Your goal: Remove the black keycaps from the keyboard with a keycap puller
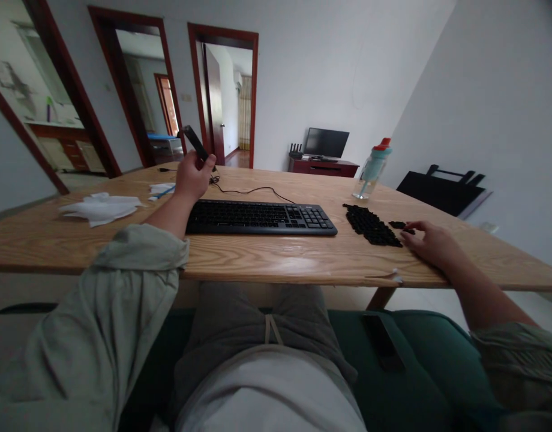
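Raised above the table's left side, my left hand is closed around a slim black bar-shaped thing, which tilts up to the left; its exact kind does not show. Below and to the right lies a black keyboard with a cable running behind it. My right hand rests on the table at the right, thumb and forefinger pinched at a small black keycap. Just left of those fingers, a patch of black keycaps lies spread on the wood, with a few loose ones beside it.
Crumpled white tissue and a blue-and-white item lie on the wooden table at left. A clear bottle with a red lid stands behind the keycaps. The front edge has a chipped spot. A phone lies on the green seat.
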Demonstrator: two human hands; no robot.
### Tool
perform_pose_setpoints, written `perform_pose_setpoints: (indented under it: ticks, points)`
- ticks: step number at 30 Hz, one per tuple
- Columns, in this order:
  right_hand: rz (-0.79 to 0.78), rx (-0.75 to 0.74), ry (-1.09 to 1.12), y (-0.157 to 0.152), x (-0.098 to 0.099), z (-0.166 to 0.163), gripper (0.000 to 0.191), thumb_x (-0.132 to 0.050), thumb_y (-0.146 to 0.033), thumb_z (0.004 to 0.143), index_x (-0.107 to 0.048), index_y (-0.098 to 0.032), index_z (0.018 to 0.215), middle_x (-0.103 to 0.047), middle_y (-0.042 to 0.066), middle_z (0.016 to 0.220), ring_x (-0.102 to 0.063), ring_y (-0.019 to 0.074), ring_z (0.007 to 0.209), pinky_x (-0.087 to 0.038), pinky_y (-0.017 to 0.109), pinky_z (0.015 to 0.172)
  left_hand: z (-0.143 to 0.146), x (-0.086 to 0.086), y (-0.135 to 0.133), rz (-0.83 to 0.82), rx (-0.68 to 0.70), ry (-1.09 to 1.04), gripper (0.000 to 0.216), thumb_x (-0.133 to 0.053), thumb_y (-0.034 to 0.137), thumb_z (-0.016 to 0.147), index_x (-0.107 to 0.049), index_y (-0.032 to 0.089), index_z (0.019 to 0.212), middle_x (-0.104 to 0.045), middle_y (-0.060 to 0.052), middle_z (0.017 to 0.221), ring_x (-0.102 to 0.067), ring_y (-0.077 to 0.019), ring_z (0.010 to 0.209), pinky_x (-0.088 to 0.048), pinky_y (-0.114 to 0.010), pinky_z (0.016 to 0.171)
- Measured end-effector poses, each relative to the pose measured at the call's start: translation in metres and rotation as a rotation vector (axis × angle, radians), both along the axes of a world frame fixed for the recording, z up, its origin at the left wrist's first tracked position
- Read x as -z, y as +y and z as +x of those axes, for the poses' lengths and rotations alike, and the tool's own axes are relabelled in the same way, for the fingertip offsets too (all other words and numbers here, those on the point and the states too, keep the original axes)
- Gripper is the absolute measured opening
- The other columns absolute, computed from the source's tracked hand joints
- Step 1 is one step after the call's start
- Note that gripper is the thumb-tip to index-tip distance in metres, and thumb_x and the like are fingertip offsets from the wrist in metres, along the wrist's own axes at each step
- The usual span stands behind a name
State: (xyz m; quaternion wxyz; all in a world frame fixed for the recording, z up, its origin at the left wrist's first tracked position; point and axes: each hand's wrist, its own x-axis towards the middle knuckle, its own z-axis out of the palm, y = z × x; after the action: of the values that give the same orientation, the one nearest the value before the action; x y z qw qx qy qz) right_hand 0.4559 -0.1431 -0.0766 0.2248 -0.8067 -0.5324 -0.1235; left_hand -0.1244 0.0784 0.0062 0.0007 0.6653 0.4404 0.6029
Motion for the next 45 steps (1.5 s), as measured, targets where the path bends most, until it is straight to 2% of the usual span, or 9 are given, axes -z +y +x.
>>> perform_pose_setpoints:
  ticks: [4,8,17,21,34,37,39,41,45]
  points:
    - [-0.045,0.000,-0.142,0.003,-0.007,-0.006,0.028,-0.059,-0.039,0.087,-0.073,-0.017,0.097,-0.059,0.017,0.133,-0.054,0.0269,0.121,-0.035,0.037,0.103,0.008,0.006,-0.005,-0.018,0.011,0.061,0.042,-0.057,0.062,0.085,-0.056,0.020,0.083,-0.054,-0.002,0.073,-0.049,-0.0164,0.071,-0.040,-0.032,0.068]
    - [-0.135,0.053,-0.090,0.005,-0.010,-0.008,0.031,-0.056,-0.039,0.090,-0.075,-0.017,0.099,-0.061,0.019,0.128,-0.047,0.0263,0.130,-0.033,0.037,0.104,0.008,0.007,-0.004,-0.010,0.019,0.037,0.043,-0.057,0.063,0.083,-0.056,0.020,0.083,-0.055,-0.003,0.073,-0.052,-0.0191,0.073,-0.042,-0.033,0.070]
    - [-0.043,0.165,0.181,0.004,-0.009,-0.003,0.060,-0.064,-0.047,0.084,-0.057,-0.015,0.134,-0.067,0.021,0.112,-0.061,0.0263,0.096,-0.042,0.035,0.081,0.010,0.008,-0.005,-0.018,0.004,0.059,0.041,-0.056,0.062,0.083,-0.055,0.021,0.081,-0.053,-0.003,0.071,-0.053,-0.0197,0.072,-0.043,-0.034,0.069]
    - [-0.029,0.160,0.215,0.003,-0.010,-0.004,0.055,-0.064,-0.043,0.085,-0.057,-0.017,0.133,-0.070,0.017,0.102,-0.062,0.0237,0.085,-0.042,0.035,0.078,0.010,0.009,-0.003,-0.023,0.007,0.054,0.039,-0.058,0.060,0.082,-0.055,0.021,0.081,-0.054,-0.003,0.071,-0.053,-0.0197,0.071,-0.043,-0.033,0.069]
    - [0.040,0.133,0.093,0.011,-0.010,0.003,0.042,-0.064,-0.031,0.085,-0.064,-0.012,0.123,-0.069,0.017,0.106,-0.061,0.0218,0.091,-0.039,0.034,0.081,0.016,0.009,-0.006,-0.040,0.042,0.083,0.035,-0.059,0.055,0.083,-0.057,0.020,0.082,-0.057,-0.004,0.074,-0.055,-0.0201,0.073,-0.046,-0.034,0.071]
    - [0.193,0.048,-0.025,0.009,-0.027,-0.024,0.038,-0.061,-0.034,0.088,-0.066,-0.011,0.118,-0.067,0.020,0.112,-0.060,0.0225,0.096,-0.040,0.034,0.082,0.030,0.005,-0.009,-0.046,0.100,0.086,0.031,-0.060,0.050,0.084,-0.061,0.020,0.087,-0.062,-0.006,0.079,-0.058,-0.0208,0.077,-0.047,-0.034,0.072]
    - [0.245,-0.095,0.042,0.016,-0.044,-0.061,0.034,-0.063,-0.034,0.087,-0.068,-0.012,0.111,-0.070,0.014,0.098,-0.063,0.0184,0.082,-0.044,0.031,0.076,0.048,0.003,-0.014,-0.038,0.167,0.122,0.032,-0.057,0.050,0.087,-0.063,0.018,0.092,-0.065,-0.007,0.083,-0.059,-0.0202,0.078,-0.048,-0.033,0.073]
    - [0.245,-0.327,0.098,0.030,-0.063,-0.111,0.031,-0.065,-0.034,0.085,-0.068,-0.014,0.109,-0.069,0.008,0.087,-0.062,0.0151,0.071,-0.046,0.029,0.073,0.073,0.001,-0.023,-0.013,0.265,0.159,0.035,-0.051,0.050,0.091,-0.063,0.018,0.097,-0.067,-0.007,0.087,-0.061,-0.0199,0.083,-0.048,-0.032,0.077]
    - [0.315,-0.820,0.131,0.073,-0.089,-0.219,0.043,-0.068,-0.042,0.083,-0.064,-0.020,0.119,-0.068,0.006,0.103,-0.062,0.0159,0.074,-0.051,0.034,0.079,0.127,0.003,-0.047,0.009,0.430,0.352,0.034,-0.052,0.044,0.092,-0.060,0.016,0.110,-0.068,-0.011,0.101,-0.063,-0.0235,0.097,-0.048,-0.036,0.086]
